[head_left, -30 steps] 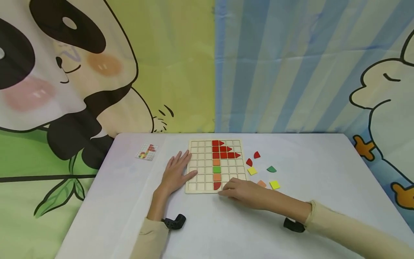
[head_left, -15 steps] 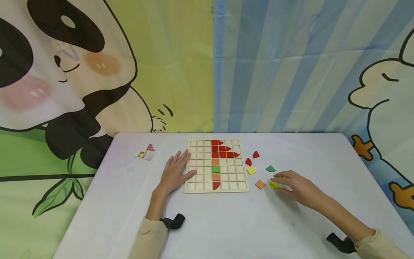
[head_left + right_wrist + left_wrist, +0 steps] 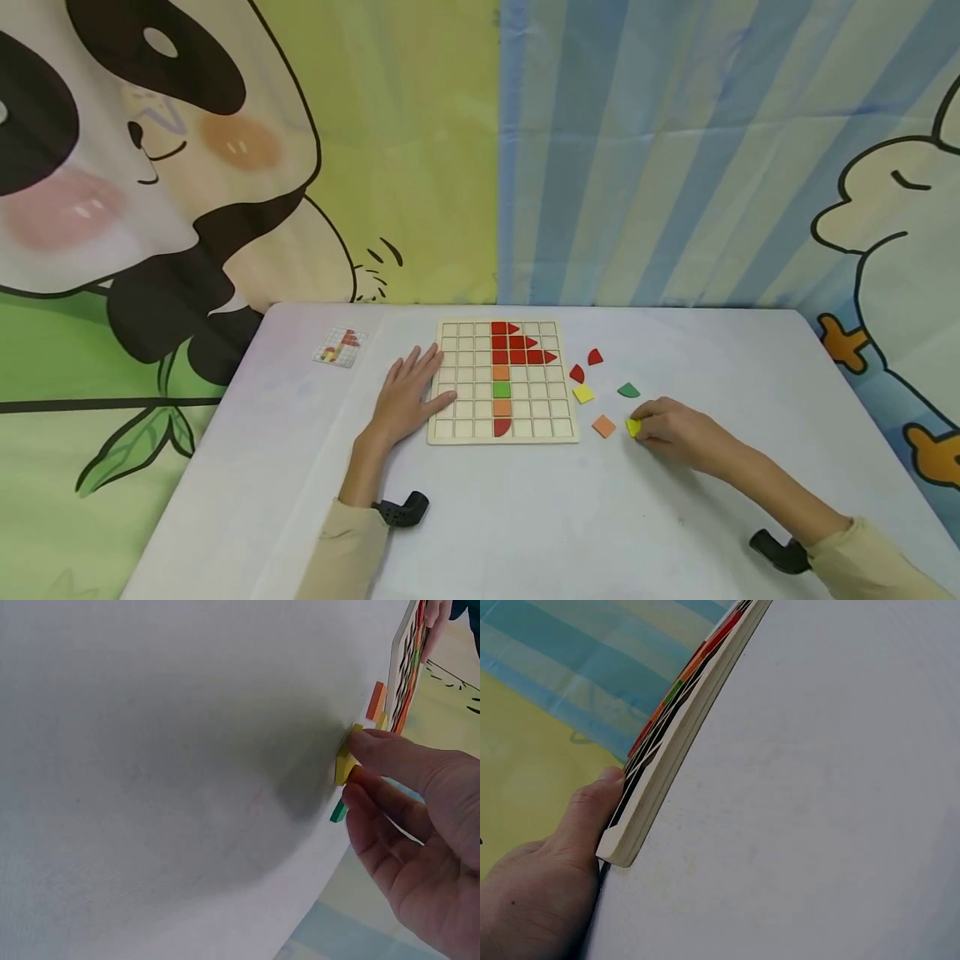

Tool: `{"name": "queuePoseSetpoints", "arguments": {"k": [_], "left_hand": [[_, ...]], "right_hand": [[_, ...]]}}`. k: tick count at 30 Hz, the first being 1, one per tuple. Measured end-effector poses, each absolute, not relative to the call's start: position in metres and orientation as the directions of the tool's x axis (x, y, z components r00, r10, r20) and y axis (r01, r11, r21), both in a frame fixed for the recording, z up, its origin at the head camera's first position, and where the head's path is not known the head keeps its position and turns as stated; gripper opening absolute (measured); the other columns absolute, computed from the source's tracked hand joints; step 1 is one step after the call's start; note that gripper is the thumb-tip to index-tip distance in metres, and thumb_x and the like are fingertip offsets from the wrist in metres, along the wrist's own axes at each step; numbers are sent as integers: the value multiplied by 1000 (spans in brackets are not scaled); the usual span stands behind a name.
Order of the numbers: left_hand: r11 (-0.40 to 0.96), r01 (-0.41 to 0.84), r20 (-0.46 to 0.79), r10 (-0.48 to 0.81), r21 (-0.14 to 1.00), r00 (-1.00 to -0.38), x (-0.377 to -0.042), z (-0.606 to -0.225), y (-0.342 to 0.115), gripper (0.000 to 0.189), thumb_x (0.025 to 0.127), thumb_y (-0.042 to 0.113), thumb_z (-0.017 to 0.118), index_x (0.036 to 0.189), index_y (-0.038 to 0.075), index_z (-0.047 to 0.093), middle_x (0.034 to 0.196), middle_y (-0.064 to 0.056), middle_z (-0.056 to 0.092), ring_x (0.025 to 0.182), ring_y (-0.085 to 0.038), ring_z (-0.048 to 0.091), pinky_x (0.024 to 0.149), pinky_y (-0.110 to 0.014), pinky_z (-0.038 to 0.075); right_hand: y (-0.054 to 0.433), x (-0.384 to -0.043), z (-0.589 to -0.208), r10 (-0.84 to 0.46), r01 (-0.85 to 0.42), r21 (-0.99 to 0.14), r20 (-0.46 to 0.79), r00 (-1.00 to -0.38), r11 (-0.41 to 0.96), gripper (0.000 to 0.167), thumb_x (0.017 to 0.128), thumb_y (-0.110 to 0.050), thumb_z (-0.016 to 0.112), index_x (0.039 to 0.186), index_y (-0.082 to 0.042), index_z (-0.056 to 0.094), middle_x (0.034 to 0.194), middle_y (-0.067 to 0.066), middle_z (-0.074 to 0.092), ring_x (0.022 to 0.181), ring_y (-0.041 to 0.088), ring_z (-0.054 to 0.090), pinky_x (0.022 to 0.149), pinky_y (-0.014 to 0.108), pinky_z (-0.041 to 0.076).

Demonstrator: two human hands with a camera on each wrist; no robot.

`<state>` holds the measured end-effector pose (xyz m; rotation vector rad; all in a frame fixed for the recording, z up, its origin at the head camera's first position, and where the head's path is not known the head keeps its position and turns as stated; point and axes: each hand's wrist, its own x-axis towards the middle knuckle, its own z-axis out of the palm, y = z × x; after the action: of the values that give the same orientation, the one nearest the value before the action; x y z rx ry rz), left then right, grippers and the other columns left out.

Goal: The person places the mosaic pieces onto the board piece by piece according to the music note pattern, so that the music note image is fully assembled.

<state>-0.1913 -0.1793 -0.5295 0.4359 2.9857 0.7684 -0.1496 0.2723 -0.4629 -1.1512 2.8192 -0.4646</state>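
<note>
A wooden grid board (image 3: 460, 421) lies on the table with red, orange and green pieces set in its cells. My left hand (image 3: 403, 396) rests along the board's left edge, fingers spread; its thumb (image 3: 592, 806) lies over the rim in the left wrist view. To the right of the board, my right hand (image 3: 686, 433) pinches a yellow square piece (image 3: 633, 427) between thumb and fingertips. The right wrist view has this yellow piece (image 3: 344, 761) tilted at the fingertips, close over the table.
Loose pieces lie right of the board: an orange square (image 3: 603, 426), another yellow square (image 3: 583, 393), a green quarter-round (image 3: 628, 390) and two red quarter-rounds (image 3: 595, 357). A small pattern card (image 3: 341, 347) lies at the back left.
My right hand has moved right from the board's front edge to the yellow square and its fingers have closed on it. The left hand stays at the board's edge.
</note>
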Motion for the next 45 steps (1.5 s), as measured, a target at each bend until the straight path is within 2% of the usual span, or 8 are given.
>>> {"name": "queuePoseSetpoints", "arguments": {"k": [6,13,15,21,27,33,38,45], "left_hand": [[837,264,45,277,479,-960,-192,-529,-180,85,97,53,64,163,10,32,172,-7,25,162,-33,13,131,-56,6],[832,265,47,278,488,-959,-192,-530,-179,85,97,53,65,163,10,32,172,-7,25,162,-34,13,131,-56,6],[831,269,52,280,488,-959,-192,-530,-179,85,97,53,65,163,10,32,172,-7,26,162,-33,13,131,-56,7],[829,278,72,279,485,-958,-195,-527,-180,85,96,52,66,162,10,34,171,-7,27,161,-33,15,131,-56,8],[834,279,62,285,475,-957,-195,-529,-179,84,97,53,64,162,10,33,172,-7,26,161,-33,14,131,-56,8],[844,262,51,271,468,-961,-192,-531,-181,85,98,54,64,163,11,32,172,-6,25,162,-32,13,131,-55,7],[842,267,50,276,468,-960,-193,-531,-181,84,98,54,63,163,11,31,172,-6,24,162,-33,13,131,-55,7],[848,266,44,278,459,-960,-192,-529,-181,84,99,54,63,164,11,31,173,-6,23,162,-33,13,131,-55,7]], "right_hand": [[274,-155,-468,-684,-668,-325,82,-725,669,22,76,1,87,84,-16,77,98,2,73,91,23,65,76,28,62],[259,-160,-455,-635,-663,-207,192,-748,719,26,73,-2,90,89,-17,77,95,-2,70,90,20,63,70,28,61],[246,-163,-448,-622,-656,-208,208,-755,726,26,74,-4,91,91,-17,77,96,-2,70,91,19,63,70,27,61],[182,-165,-442,-724,-763,-298,251,-642,573,24,79,-6,87,98,-15,76,101,-2,70,93,16,65,75,25,60],[122,-168,-450,-812,-830,-354,249,-527,431,18,82,-4,84,97,-10,76,100,1,71,93,17,65,81,24,59],[83,-176,-458,-856,-846,-337,171,-487,414,8,85,-2,77,89,-8,78,94,2,70,84,15,59,75,19,51],[71,-182,-466,-882,-869,-305,150,-447,389,9,86,0,75,83,-9,75,93,4,71,82,15,59,75,20,50],[68,-182,-467,-901,-878,-315,128,-415,360,6,89,-2,77,89,-8,79,96,4,73,85,15,61,77,18,51]]}}
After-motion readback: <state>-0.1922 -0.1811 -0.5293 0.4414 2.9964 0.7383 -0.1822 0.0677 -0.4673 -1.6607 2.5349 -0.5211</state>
